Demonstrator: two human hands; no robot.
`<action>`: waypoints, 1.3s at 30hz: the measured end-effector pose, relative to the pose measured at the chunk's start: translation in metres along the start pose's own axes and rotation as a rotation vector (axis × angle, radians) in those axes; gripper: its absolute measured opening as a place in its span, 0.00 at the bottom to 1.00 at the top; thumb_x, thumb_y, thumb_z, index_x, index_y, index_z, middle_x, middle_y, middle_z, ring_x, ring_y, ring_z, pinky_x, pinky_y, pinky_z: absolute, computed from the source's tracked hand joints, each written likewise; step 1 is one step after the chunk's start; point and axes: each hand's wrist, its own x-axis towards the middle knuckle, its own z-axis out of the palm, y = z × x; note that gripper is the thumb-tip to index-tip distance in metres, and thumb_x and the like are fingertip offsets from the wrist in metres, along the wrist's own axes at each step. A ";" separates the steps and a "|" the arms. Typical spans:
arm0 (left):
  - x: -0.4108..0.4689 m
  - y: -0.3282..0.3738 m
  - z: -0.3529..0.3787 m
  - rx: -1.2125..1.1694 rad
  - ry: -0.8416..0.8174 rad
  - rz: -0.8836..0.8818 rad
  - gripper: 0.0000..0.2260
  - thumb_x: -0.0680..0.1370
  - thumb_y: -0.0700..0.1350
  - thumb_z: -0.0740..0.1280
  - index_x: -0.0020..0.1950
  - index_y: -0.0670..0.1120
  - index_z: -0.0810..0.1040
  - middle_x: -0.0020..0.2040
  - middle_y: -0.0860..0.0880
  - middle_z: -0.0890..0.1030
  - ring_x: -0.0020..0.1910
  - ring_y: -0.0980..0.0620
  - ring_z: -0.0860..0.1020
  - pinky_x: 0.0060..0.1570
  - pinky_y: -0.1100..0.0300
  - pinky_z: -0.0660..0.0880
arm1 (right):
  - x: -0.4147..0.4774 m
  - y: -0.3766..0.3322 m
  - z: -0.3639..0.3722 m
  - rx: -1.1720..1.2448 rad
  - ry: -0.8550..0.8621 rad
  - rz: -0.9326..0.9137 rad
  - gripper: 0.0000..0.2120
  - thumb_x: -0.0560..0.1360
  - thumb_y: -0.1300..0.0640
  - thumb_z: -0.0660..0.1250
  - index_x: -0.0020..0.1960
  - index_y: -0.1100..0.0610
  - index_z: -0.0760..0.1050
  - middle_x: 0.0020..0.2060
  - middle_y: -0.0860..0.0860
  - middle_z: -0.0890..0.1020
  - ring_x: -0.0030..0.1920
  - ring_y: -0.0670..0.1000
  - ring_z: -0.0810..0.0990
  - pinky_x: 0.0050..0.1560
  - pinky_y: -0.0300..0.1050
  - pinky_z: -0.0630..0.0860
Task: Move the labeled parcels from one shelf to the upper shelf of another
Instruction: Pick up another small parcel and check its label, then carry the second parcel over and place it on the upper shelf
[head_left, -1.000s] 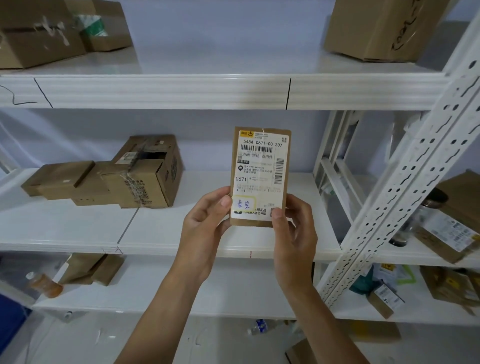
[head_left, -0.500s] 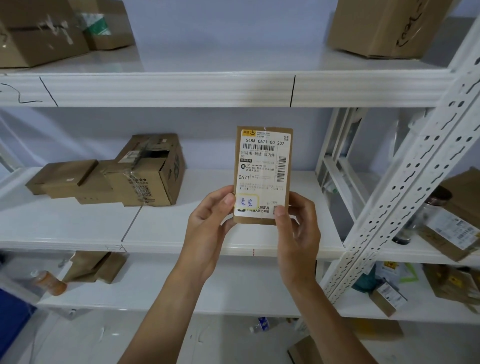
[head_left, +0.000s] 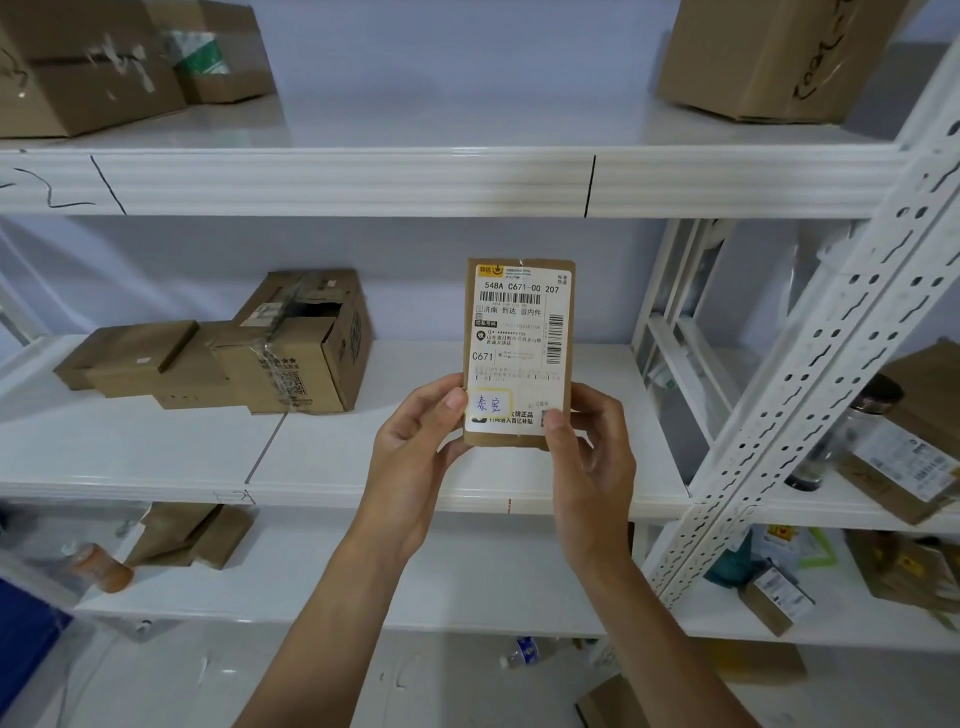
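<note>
The parcel (head_left: 521, 353) label reads "548A C671-00 207" and "C671".

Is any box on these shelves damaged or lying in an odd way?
Yes. The taped box on the middle shelf has a torn hole in its top. On the floor, a bottle lies on its side.
</note>
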 end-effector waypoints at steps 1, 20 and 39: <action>0.001 -0.001 -0.001 0.006 0.004 -0.002 0.22 0.74 0.51 0.70 0.65 0.42 0.80 0.59 0.46 0.87 0.60 0.47 0.85 0.59 0.53 0.82 | 0.001 0.001 0.000 -0.003 -0.006 0.009 0.13 0.76 0.42 0.67 0.58 0.44 0.75 0.57 0.42 0.85 0.60 0.53 0.84 0.56 0.49 0.83; 0.029 -0.038 -0.051 0.206 0.144 -0.103 0.14 0.83 0.46 0.67 0.68 0.50 0.82 0.60 0.50 0.87 0.61 0.47 0.84 0.61 0.56 0.81 | 0.016 0.053 0.021 -0.228 -0.252 0.405 0.11 0.80 0.50 0.70 0.61 0.45 0.74 0.57 0.40 0.82 0.58 0.48 0.83 0.54 0.49 0.85; -0.003 0.021 -0.124 0.180 0.163 0.012 0.13 0.81 0.40 0.69 0.66 0.48 0.82 0.53 0.54 0.88 0.54 0.57 0.86 0.49 0.67 0.81 | -0.023 0.017 0.090 -0.210 -0.354 0.320 0.23 0.80 0.51 0.70 0.74 0.41 0.72 0.57 0.45 0.85 0.58 0.43 0.83 0.65 0.47 0.79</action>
